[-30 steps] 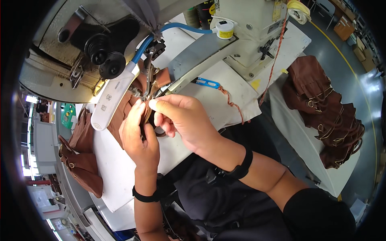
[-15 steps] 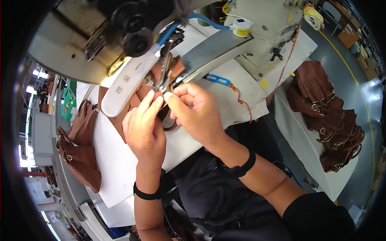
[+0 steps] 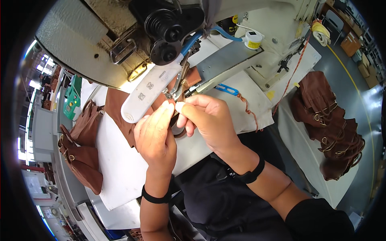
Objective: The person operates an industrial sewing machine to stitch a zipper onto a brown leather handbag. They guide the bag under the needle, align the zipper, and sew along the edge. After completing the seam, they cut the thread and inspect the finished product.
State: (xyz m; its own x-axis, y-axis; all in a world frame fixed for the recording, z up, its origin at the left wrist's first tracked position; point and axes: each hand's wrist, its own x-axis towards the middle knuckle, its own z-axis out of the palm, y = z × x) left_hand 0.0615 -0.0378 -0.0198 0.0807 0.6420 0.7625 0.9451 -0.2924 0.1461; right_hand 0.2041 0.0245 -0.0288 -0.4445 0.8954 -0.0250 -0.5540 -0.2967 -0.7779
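Note:
Both hands work close together at the needle area of a sewing machine [image 3: 72, 44]. My left hand [image 3: 157, 138] has its fingers closed at the edge of a brown leather piece [image 3: 120, 110], its fingertips just in front of the metal presser foot [image 3: 173, 93]. My right hand [image 3: 211, 120] pinches a zipper [image 3: 175, 114] with gold-coloured teeth, thumb against forefinger, beside the left fingertips. The leather runs under a long white plastic guard [image 3: 150, 92] and the foot. My fingers hide much of the zipper and the pinched spot.
Brown leather bags [image 3: 84, 160] stand at the left table edge; several more [image 3: 327, 124] lie piled on the right. A blue plastic tool [image 3: 227, 89] with orange cord lies by the machine's arm [image 3: 229, 60]. A small white bottle [image 3: 253, 40] sits behind.
The whole view has shifted, so the machine, table and hands appear farther right and lower. Both hands keep their hold beside the presser foot, with little visible movement relative to it.

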